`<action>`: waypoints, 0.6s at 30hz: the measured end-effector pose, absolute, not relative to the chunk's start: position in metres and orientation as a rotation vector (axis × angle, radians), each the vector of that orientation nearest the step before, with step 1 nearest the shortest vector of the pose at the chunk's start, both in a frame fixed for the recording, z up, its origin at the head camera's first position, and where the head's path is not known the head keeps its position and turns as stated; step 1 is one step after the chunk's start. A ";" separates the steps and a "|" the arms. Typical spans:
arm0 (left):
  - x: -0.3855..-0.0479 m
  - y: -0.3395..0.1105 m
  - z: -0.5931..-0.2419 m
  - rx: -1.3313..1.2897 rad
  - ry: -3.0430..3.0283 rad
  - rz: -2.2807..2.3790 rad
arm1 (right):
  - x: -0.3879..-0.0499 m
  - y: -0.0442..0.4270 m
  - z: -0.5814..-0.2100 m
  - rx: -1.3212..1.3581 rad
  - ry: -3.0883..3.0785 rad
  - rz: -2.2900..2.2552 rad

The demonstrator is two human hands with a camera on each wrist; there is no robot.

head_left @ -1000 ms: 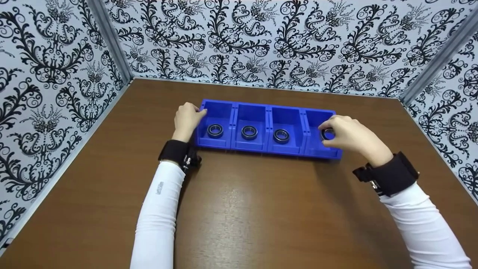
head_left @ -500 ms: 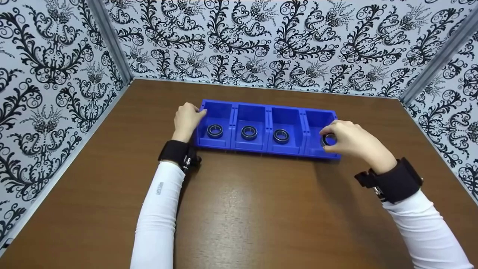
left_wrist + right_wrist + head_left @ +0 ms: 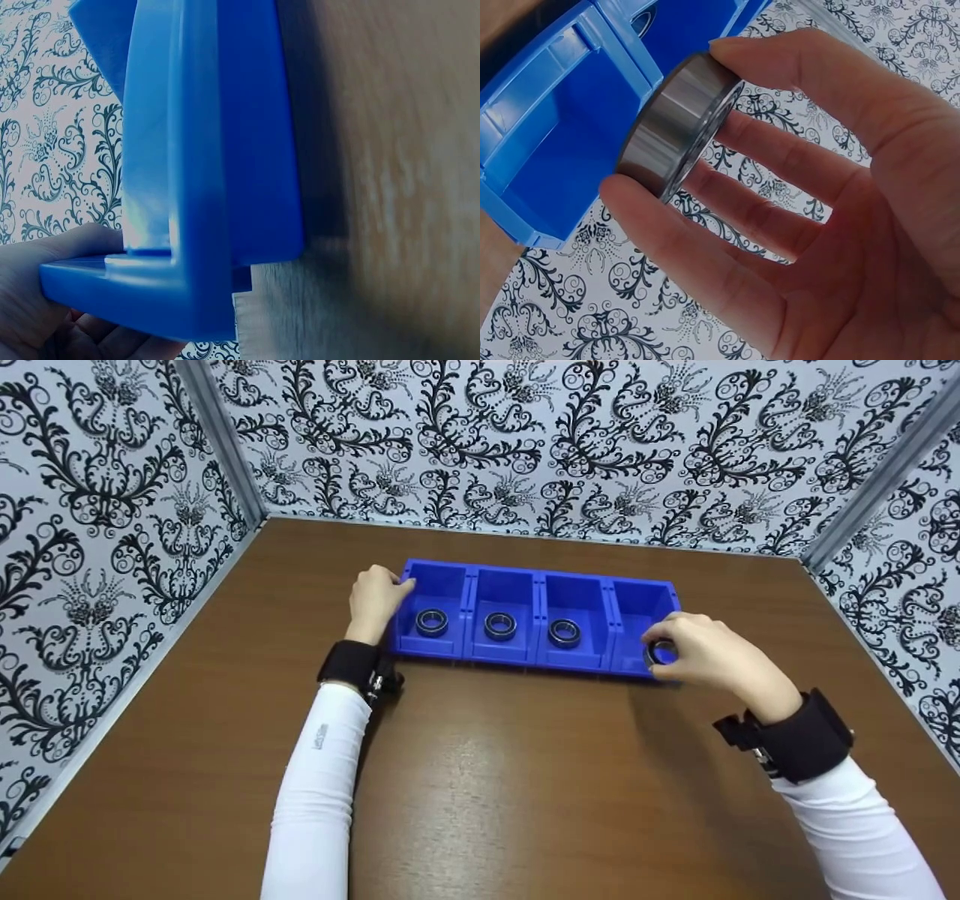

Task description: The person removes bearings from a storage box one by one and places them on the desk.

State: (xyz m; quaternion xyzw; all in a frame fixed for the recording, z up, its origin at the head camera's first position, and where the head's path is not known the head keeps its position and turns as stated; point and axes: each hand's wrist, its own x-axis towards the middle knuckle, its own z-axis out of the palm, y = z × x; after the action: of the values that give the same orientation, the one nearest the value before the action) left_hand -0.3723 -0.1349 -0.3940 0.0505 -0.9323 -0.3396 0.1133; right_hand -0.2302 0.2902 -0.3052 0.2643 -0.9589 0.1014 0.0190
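Since the right hand (image 3: 709, 652) holds the bearing (image 3: 679, 124) only by its rim, fingers (image 3: 682, 232) pinched across the smooth outer face, uneven pressure could let it slip. Bearing appears at the near end of the rightmost compartment (image 3: 636, 622); height unclear. Dropped there, it might strike the near lip (image 3: 634, 667) and roll onto the counter (image 3: 480, 780). Left hand (image 3: 375, 598) grips the blue bin's (image 3: 499, 651) left end; a tug could skew it.
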 end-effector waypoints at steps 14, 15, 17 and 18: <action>-0.372 -0.135 -0.392 0.142 -2.731 -1.017 | -0.219 0.290 -0.310 0.819 -2.977 0.334; -0.372 -0.135 -0.393 0.143 -2.732 -1.013 | -0.218 0.290 -0.311 0.820 -2.975 0.331; -0.373 -0.135 -0.394 0.147 -2.732 -1.004 | -0.216 0.291 -0.313 0.825 -2.971 0.328; -0.373 -0.135 -0.394 0.150 -2.731 -1.002 | -0.215 0.291 -0.313 0.827 -2.970 0.327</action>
State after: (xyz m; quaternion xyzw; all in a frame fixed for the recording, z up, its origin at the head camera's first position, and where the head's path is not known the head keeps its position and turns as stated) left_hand -0.3728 -0.1354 -0.3945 0.0510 -0.9315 -0.3417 0.1142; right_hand -0.2152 0.2908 -0.3134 0.2668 -0.9577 0.1055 0.0207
